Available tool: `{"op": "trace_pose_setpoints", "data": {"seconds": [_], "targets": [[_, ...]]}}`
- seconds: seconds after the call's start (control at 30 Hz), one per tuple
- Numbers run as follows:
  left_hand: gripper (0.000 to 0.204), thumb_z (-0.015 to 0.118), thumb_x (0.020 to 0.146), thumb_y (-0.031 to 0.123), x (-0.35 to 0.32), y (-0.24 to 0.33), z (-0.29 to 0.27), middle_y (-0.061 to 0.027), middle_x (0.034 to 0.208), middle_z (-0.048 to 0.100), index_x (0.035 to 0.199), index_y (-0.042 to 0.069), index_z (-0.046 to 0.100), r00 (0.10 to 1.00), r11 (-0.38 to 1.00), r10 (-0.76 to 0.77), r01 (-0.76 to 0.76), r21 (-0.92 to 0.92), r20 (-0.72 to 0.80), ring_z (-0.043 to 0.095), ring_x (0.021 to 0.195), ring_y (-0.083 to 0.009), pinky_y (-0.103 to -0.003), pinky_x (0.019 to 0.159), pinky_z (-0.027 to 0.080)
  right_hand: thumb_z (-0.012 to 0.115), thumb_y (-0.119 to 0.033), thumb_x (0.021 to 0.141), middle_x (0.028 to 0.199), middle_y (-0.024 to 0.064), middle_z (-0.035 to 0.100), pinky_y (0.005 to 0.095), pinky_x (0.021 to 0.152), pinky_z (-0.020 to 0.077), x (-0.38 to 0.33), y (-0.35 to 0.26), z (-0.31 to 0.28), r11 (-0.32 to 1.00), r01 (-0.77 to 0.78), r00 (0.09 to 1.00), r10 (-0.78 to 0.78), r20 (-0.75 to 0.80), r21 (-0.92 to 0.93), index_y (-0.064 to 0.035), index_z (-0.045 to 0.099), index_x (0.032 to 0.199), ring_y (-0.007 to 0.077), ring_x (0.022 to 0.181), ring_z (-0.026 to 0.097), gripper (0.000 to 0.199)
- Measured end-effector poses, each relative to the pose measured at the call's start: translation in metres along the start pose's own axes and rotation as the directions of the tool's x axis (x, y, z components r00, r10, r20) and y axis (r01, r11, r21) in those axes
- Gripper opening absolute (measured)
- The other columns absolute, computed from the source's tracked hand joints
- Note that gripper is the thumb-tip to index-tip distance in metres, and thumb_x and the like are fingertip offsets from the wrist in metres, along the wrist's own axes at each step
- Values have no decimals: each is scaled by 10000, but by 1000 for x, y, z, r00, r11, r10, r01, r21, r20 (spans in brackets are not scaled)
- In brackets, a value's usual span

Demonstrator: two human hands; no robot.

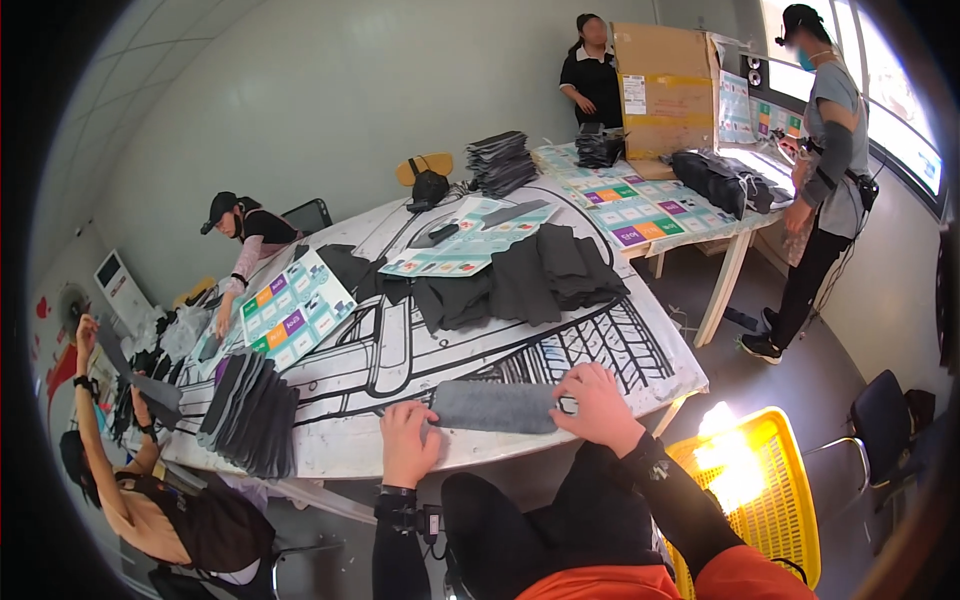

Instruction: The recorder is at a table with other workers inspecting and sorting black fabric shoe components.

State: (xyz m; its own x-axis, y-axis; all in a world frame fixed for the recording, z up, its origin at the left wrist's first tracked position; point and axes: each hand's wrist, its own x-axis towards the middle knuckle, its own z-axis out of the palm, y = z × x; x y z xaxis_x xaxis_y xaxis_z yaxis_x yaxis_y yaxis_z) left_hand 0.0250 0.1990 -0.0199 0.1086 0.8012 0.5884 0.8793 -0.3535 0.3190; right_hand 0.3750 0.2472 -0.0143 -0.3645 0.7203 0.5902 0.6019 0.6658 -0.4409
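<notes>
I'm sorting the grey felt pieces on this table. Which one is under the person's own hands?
The single flat grey felt piece at the near table edge, pressed by the left hand and right hand. The other dark felt pieces lie in a fanned stack and a pile.

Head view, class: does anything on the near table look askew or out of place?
Nothing stands out. The grey felt piece lies flat between the left hand and right hand; the stack of dark pieces beside it leans, fanned out, but stays together.
</notes>
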Motion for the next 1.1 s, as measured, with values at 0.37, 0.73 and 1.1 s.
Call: {"op": "trace_pose_setpoints", "data": {"seconds": [0.37, 0.73, 1.1], "targets": [[120, 641, 847, 81, 6, 6, -10, -72, 922, 690, 810, 64, 754, 999, 938, -33, 42, -345, 33, 585, 995, -283, -393, 910, 458, 785, -129, 788, 1031, 85, 599, 435, 971, 448, 1, 22, 14, 967, -247, 956, 253, -148, 57, -102, 707, 923, 315, 1079, 563, 158], [163, 633, 865, 100, 5, 7, -14, -65, 853, 718, 793, 61, 774, 1000, 930, 11, -6, -369, 13, 609, 899, -268, -372, 829, 474, 739, -110, 771, 997, 64, 628, 407, 936, 465, 0, 17, 6, 988, -137, 986, 143, -86, 71, -126, 741, 855, 296, 1050, 582, 86], [166, 621, 883, 92, 3, 0, -13, -79, 825, 704, 783, 37, 743, 1000, 932, 13, -15, -361, -9, 605, 865, -272, -369, 805, 471, 728, -107, 773, 960, 76, 635, 410, 906, 471, 0, 16, 12, 991, -134, 985, 134, -112, 6, -91, 742, 820, 303, 1000, 591, 52]]}}
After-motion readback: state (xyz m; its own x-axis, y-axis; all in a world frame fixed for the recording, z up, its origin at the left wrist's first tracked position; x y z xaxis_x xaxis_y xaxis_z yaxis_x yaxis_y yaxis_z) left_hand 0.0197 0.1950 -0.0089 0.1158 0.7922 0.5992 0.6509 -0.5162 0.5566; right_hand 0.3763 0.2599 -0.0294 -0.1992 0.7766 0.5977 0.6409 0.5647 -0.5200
